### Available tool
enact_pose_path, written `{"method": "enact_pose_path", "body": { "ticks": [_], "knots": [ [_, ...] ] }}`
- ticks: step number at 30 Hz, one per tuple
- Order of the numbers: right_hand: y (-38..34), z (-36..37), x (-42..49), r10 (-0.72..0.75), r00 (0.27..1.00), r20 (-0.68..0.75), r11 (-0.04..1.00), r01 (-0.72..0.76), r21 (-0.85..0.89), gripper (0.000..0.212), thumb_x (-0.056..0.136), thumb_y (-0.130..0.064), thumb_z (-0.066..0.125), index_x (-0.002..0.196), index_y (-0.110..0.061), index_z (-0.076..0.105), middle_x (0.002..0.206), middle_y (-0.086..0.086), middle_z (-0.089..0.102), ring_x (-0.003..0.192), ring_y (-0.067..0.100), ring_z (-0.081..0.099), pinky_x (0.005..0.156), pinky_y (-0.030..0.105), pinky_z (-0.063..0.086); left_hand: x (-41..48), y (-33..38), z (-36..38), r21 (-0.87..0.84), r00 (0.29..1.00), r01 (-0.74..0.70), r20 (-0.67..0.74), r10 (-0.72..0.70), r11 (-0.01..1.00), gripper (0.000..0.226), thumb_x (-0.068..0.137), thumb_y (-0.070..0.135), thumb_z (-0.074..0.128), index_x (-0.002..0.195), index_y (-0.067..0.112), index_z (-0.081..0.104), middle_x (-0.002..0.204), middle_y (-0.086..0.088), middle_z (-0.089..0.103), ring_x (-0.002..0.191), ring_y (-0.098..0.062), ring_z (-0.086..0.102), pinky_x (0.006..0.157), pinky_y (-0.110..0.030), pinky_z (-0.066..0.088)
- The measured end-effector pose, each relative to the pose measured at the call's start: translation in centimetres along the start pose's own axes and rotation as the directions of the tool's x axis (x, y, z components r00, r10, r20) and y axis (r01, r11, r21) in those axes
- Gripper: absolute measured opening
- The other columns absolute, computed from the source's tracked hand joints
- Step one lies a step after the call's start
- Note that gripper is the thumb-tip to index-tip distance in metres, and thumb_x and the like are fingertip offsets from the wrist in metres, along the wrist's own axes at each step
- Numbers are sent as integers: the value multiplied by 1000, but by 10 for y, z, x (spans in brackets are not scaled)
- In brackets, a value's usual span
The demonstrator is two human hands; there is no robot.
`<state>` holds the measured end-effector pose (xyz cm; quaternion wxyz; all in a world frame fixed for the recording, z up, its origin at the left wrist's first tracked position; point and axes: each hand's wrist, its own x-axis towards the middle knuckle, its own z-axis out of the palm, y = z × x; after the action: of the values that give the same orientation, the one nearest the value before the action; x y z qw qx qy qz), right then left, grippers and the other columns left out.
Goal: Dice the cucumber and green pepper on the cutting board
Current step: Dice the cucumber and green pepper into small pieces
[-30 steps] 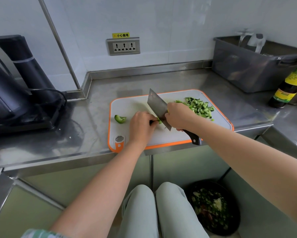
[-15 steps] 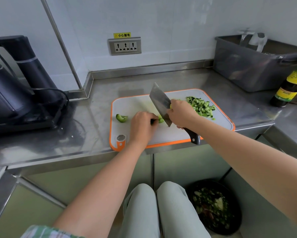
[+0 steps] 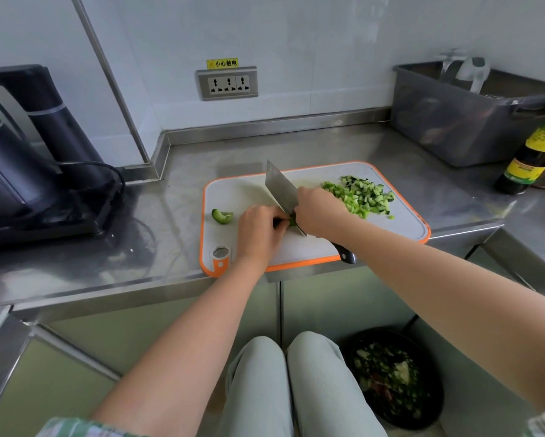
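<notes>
1. Biggest risk is a nicked fingertip. The left hand pins a short bit of green pepper near the centre of the cutting board, w/ its knuckles touching or just beside the cleaver. There's little room btwn edge & fingers, so any fingertip poking out would prob. get cut.
2. Slip: pepper skin looks slick & curved. The bit could roll or squirt out under pressure, sending the edge toward the left hand.
3. Scatter: the diced pile, cucumber + pepper mixed, sits at the board's far-right corner, close to the rim. A careless sweep could push dice onto the counter.
4. The board's near edge lies right at the counter lip, so hard chops may shift it.
5. Left hand pose: palm down, fingers curled onto the pepper. Fingertips are hidden, so exact placement is unclear.
6. The right hand is wrapped tight where blade meets handle, and the handle end pokes past the board's near edge. The blade is tilted, tip toward the board's far side. Can't tell if the edge touches the board.
7. A curled pepper offcut waits uncut at the board's left side, so I'd say the job is nearly done, not finished.
</notes>
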<state>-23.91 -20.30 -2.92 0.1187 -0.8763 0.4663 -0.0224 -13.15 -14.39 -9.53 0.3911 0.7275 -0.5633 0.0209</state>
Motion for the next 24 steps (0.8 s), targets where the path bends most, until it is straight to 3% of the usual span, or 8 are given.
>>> {"method": "enact_pose_path", "body": {
  "ticks": [2,4,9,12,16,18,21,24],
  "knots": [
    [-2,3,2,7,999,-43,1000,-8,-5,24,97,-15,46,118,-4,48,109,16,59,97,34,60,64,30,39,-1,1,-1,-10,1000,-10,-2,10,1000,14,73,8,69,77,18,78,76,1,74,69,-24,65,65,-34,50],
    [0,4,2,26,997,-67,999,-24,27,25,98,-15,43,120,-3,47,115,18,59,102,35,60,67,32,39,-1,2,-2,-20,1000,-12,0,12,1000,14,72,6,70,79,17,78,77,0,74,70,-22,66,65,-31,49],
    [14,-1,0,39,995,-88,988,-26,152,8,96,-10,39,99,-5,44,91,20,59,73,36,62,48,31,41,0,-1,1,-77,999,37,-32,-40,996,13,69,0,73,73,12,75,79,-3,65,67,-15,57,61,-14,33],
    [16,-9,-4,-14,997,-82,984,28,177,8,98,-13,39,95,-7,44,79,13,56,63,29,55,46,26,42,0,0,-1,-17,1000,17,-12,-17,1000,11,72,4,70,74,14,76,76,-2,69,71,-19,62,64,-26,42],
    [13,-18,-4,-20,999,-41,994,25,103,8,94,-8,44,100,-5,49,81,13,58,65,29,57,51,28,46,0,1,-1,-1,999,32,-3,-32,999,13,75,7,67,78,15,77,80,-1,71,75,-19,63,65,-23,39],
    [13,-17,-3,7,1000,-5,1000,-7,5,10,91,-3,48,101,-4,46,79,14,60,62,30,57,47,29,43,0,0,1,22,1000,20,10,-20,1000,14,76,7,66,80,15,77,81,-2,70,77,-20,63,66,-25,41],
    [15,-13,-1,16,1000,13,1000,-16,15,4,93,-5,45,92,-6,41,64,10,55,45,23,53,41,26,36,0,1,2,27,1000,2,3,-2,1000,13,75,6,65,79,14,76,80,-4,69,77,-23,63,69,-32,47],
    [13,-6,-1,5,1000,14,1000,-5,6,4,94,-7,43,92,-7,40,63,7,50,42,19,50,41,24,33,0,1,1,24,1000,-14,-9,14,1000,12,73,6,67,77,14,76,79,-5,70,75,-25,63,67,-33,48]
  ]
}}
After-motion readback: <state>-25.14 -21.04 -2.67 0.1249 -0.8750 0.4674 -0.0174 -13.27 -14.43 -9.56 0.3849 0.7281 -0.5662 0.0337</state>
